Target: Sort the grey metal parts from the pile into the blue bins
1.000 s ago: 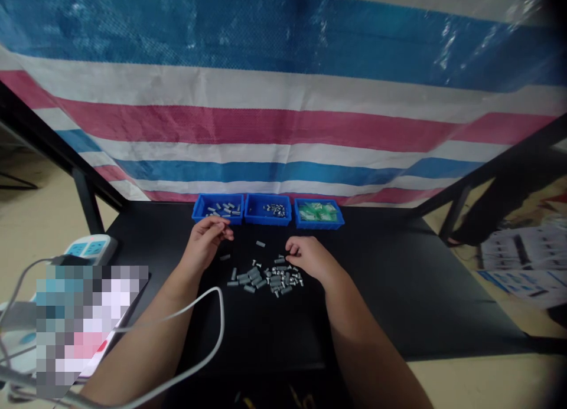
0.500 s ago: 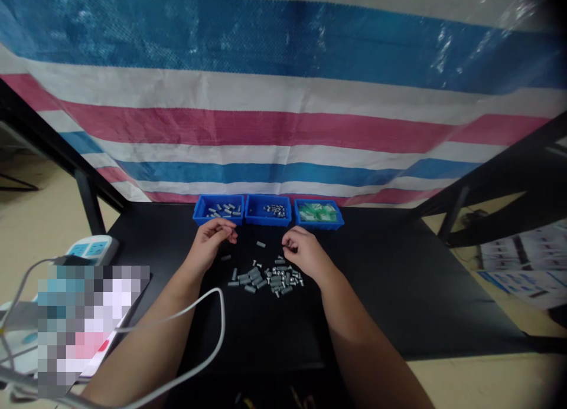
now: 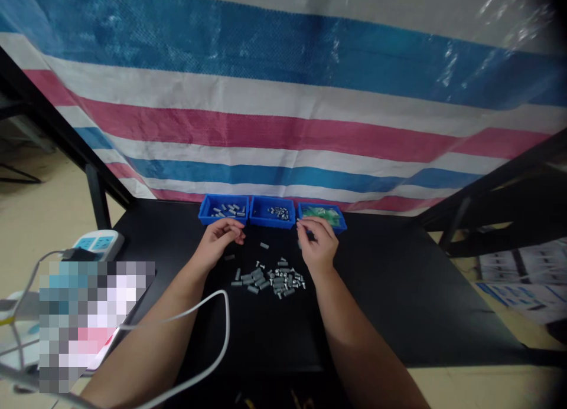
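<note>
My left hand [image 3: 220, 239] is just in front of the left blue bin [image 3: 224, 221], fingers curled with the tips close together; whatever they hold, if anything, is too small to name. In front of the right blue bin [image 3: 344, 227], my right hand [image 3: 318, 244] has thumb and index finger pinched at its edge, their contents unclear. The left bin holds grey cylinders, the middle blue bin [image 3: 271, 223] small metal screws, and the right one green-tinted bags. Between my forearms lie grey cylinders [image 3: 257, 277] and a pile of screws [image 3: 283, 277]. One lone cylinder [image 3: 264, 245] lies between the hands.
A white cable [image 3: 227, 326] loops over my left forearm. At the left are a power strip [image 3: 104, 244] and a blurred-out flat item [image 3: 95, 314]. A striped sheet [image 3: 266, 126] hangs behind the black table [image 3: 398, 291]. Papers [image 3: 522, 267] lie beyond its right side.
My right hand has moved up and right, from above the screw pile to the right bin, and its wrist has turned. My left hand keeps its place by the left bin. The view has shifted slightly.
</note>
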Demonstrator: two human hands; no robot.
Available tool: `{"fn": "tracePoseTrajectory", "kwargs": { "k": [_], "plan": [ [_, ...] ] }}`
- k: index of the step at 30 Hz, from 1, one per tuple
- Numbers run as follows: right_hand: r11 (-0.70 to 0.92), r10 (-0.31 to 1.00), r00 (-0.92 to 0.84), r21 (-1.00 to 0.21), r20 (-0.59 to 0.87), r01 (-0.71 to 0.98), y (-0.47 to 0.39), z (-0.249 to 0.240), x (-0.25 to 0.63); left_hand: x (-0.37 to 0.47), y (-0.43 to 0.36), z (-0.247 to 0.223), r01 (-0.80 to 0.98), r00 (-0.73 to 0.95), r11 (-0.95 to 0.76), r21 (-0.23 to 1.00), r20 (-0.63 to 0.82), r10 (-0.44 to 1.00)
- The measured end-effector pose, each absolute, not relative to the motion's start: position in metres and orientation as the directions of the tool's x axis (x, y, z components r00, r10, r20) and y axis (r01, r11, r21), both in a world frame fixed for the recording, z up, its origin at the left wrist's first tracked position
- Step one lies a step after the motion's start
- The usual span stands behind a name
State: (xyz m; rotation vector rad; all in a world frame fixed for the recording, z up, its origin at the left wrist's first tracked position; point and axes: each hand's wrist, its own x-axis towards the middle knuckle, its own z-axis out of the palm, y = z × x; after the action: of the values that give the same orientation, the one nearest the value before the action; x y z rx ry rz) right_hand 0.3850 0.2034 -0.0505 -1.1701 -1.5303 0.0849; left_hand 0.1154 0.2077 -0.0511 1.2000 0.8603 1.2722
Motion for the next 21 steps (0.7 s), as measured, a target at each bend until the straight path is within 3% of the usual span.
{"fn": "tracePoseTrajectory", "kwargs": {
  "k": [6, 12, 17, 21],
  "plan": [
    [0.401, 0.819, 0.123, -0.712, 0.561, 0.577, 0.217, -0.064, 0.378, 0.116, 0.209, -0.055, -0.216, 0.163, -0.109, 0.970, 0.146, 0.976],
    [0.429, 0.851, -0.061, -0.626, 0.521, 0.651, 0.203, -0.055, 0.383, 0.116, 0.209, -0.055, -0.189, 0.167, -0.117, 0.975, 0.149, 0.975],
    [0.452, 0.891, -0.367, -0.599, 0.266, 0.661, 0.193, -0.046, 0.390, 0.116, 0.210, -0.058, -0.103, 0.186, -0.129, 0.986, 0.146, 0.972],
    [0.371, 0.910, -0.406, -0.591, 0.079, 0.717, 0.190, -0.046, 0.389, 0.118, 0.210, -0.064, 0.081, 0.194, -0.173, 0.982, 0.155, 0.969]
  ]
}}
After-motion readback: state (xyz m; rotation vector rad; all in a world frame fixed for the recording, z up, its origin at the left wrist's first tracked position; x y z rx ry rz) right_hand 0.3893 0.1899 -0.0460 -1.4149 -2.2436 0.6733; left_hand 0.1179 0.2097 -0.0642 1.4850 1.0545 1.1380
